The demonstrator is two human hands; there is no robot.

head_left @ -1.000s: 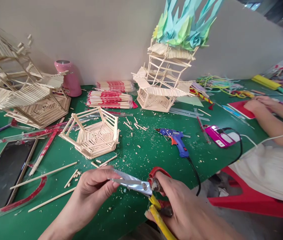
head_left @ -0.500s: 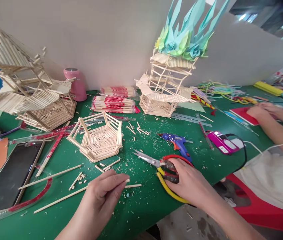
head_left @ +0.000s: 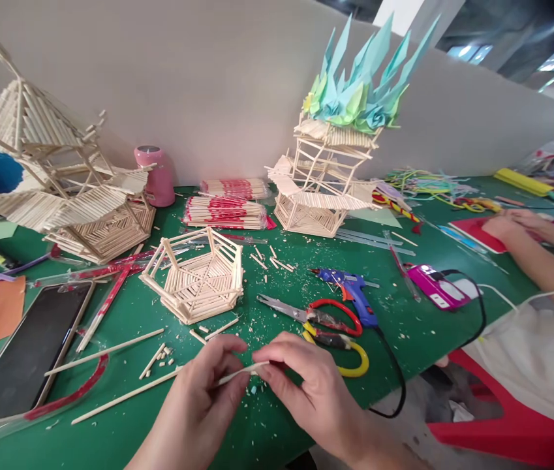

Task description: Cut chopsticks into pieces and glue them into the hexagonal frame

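Note:
A short, thin wooden stick (head_left: 243, 374) spans the space between my two hands above the green table (head_left: 267, 434). My left hand (head_left: 203, 388) is closed around its left part. The thumb and fingers of my right hand (head_left: 308, 385) pinch its right end. Just beyond my right hand lie scissors (head_left: 306, 318) with red and yellow handles, blades pointing left. Behind my left hand stands a small many-sided frame (head_left: 198, 307) of wooden sticks. Short cut pieces (head_left: 162, 352) and a long stick (head_left: 124, 395) lie left of my left hand.
A blue glue gun (head_left: 350, 287) with a black cord lies beyond the scissors. Wooden stick models (head_left: 100, 215) stand at the back, near a pink bottle (head_left: 155, 176) and bundled sticks (head_left: 225, 213). A phone (head_left: 32, 346) lies left. Another person's arms (head_left: 534, 245) are at right.
My right hand has let go of the scissors, which now lie on the table, and has moved left to the stick at my left hand. The view has tilted slightly upward.

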